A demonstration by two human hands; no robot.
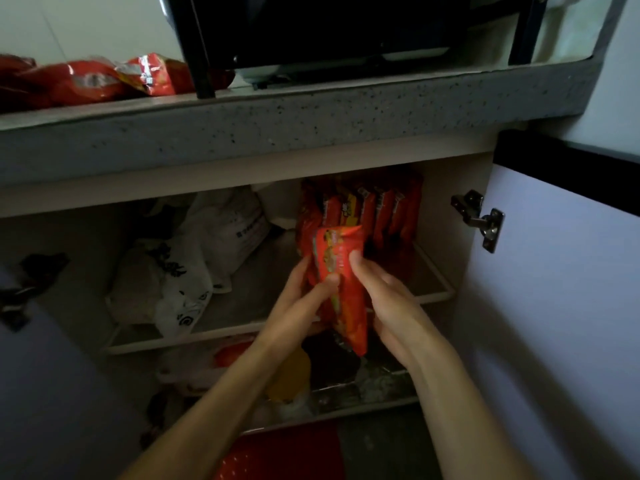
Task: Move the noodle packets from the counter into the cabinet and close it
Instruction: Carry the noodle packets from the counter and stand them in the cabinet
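Note:
An orange-red noodle packet (343, 292) stands on edge at the front of the cabinet's upper shelf (242, 306). My left hand (304, 299) grips its left side with the thumb across the front. My right hand (388, 299) grips its right side. Behind it, several more noodle packets (374, 209) stand in a row against the cabinet's right wall. Other red noodle packets (97, 79) lie on the grey speckled counter (311, 112) at the upper left. Both cabinet doors stand open; the right door (554, 289) shows its hinge (481, 220).
White plastic bags (194, 265) fill the left of the upper shelf. The lower shelf holds a yellow item (291, 375) and dark bags. A black appliance on a rack (346, 32) stands on the counter. The left door (52, 375) is at the left edge.

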